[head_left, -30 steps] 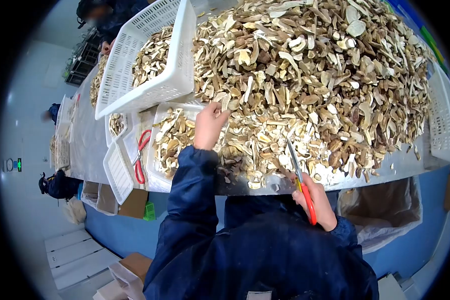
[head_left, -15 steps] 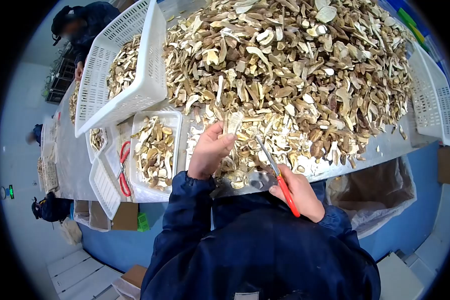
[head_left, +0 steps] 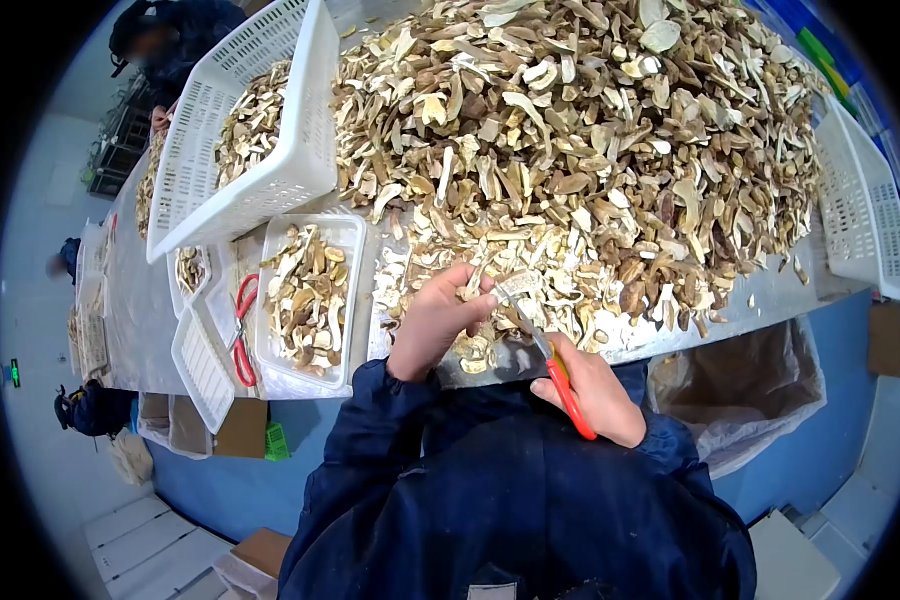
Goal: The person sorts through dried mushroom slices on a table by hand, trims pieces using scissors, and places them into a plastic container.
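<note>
My left hand (head_left: 442, 322) pinches a pale dried mushroom slice (head_left: 515, 286) over the near edge of the big heap of dried mushroom slices (head_left: 570, 140). In my right hand (head_left: 602, 395) is a pair of red-handled scissors (head_left: 567, 392), blades pointing up and left. Their tips reach the slice at my left fingertips; whether they touch it I cannot tell. Lighter slices (head_left: 560, 270) lie scattered on the metal table (head_left: 740, 315) just beyond both hands. Left of my left hand stands a clear plastic tray (head_left: 358, 262) with mushroom slices in it.
A second pair of red-handled scissors (head_left: 238, 335) lies beside a white slatted lid (head_left: 202, 370). A large white basket (head_left: 310, 150) holding slices stands behind the tray, another basket (head_left: 860, 200) at the far right. A lined box (head_left: 750, 390) sits below the table. Other people work at left.
My left hand has moved right and slightly down with the mushroom slice, bringing it to the scissor tips. My right hand has stayed nearly in place. The view has shifted slightly.
</note>
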Tool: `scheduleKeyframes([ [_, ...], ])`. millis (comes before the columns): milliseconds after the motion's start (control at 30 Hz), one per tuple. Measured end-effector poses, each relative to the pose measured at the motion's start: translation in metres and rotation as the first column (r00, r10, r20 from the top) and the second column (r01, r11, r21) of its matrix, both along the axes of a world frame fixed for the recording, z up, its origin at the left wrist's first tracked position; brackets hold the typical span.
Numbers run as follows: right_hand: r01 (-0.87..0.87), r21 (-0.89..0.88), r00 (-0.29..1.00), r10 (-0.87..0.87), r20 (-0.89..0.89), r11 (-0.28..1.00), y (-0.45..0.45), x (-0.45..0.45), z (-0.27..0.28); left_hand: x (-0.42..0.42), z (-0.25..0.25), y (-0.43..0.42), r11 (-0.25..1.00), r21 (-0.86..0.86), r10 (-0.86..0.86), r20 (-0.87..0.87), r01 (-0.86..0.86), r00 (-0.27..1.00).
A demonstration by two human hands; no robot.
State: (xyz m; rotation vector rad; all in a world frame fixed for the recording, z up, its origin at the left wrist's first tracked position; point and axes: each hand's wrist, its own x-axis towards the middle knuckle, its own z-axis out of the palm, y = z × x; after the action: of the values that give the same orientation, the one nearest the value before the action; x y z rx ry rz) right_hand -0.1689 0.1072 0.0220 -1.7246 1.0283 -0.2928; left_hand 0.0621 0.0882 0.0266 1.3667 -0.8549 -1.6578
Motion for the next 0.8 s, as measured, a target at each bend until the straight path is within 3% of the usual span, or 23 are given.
scheduleKeyframes([
  [167, -0.025, -0.02, 0.999, 0.025, -0.028, 0.999, 0.007, 0.001, -0.012, 0.003, -0.01, 0.005, 0.999, 0.003, -0.039, -0.01, 0.039, 0.999],
  [267, -0.009, 0.024, 1.0, 0.009, -0.012, 1.0, 0.009, 0.0, -0.015, 0.007, -0.012, 0.001, 0.999, 0.028, -0.014, -0.133, 0.017, 0.991],
  [300, 0.02, 0.083, 1.0, -0.021, 0.007, 0.996, 0.009, -0.001, -0.012, 0.017, -0.016, 0.001, 0.997, 0.016, -0.069, -0.29, 0.077, 0.955],
  [367, 0.067, 0.139, 0.996, -0.074, 0.045, 0.988, 0.008, -0.003, -0.01, 0.021, -0.024, 0.006, 0.997, 0.057, 0.078, -0.583, -0.055, 0.809],
  [400, 0.087, 0.139, 0.993, -0.097, 0.066, 0.986, 0.008, -0.004, -0.011, 0.022, -0.025, 0.008, 0.989, 0.095, 0.148, -0.705, -0.114, 0.694],
  [433, 0.11, 0.137, 0.989, -0.122, 0.085, 0.984, 0.008, -0.006, -0.011, 0.028, -0.036, 0.006, 0.999, 0.04, 0.052, -0.867, -0.034, 0.495],
  [533, 0.12, 0.059, 0.987, -0.125, 0.099, 0.991, 0.008, -0.006, -0.016, 0.02, -0.031, 0.003, 0.993, 0.065, 0.106, -0.867, -0.101, 0.487],
  [633, 0.124, 0.049, 0.985, -0.129, 0.115, 0.991, 0.008, -0.006, -0.015, 0.021, -0.037, 0.0, 0.996, 0.058, 0.082, -0.92, -0.075, 0.383],
  [733, 0.13, 0.053, 0.985, -0.135, 0.111, 0.99, 0.009, -0.006, -0.016, 0.018, -0.03, -0.001, 0.993, 0.084, 0.11, -0.874, -0.077, 0.473],
  [800, 0.113, 0.11, 0.99, -0.121, 0.069, 0.988, 0.006, -0.007, -0.012, 0.017, -0.026, 0.0, 0.997, 0.017, 0.068, -0.709, -0.079, 0.702],
])
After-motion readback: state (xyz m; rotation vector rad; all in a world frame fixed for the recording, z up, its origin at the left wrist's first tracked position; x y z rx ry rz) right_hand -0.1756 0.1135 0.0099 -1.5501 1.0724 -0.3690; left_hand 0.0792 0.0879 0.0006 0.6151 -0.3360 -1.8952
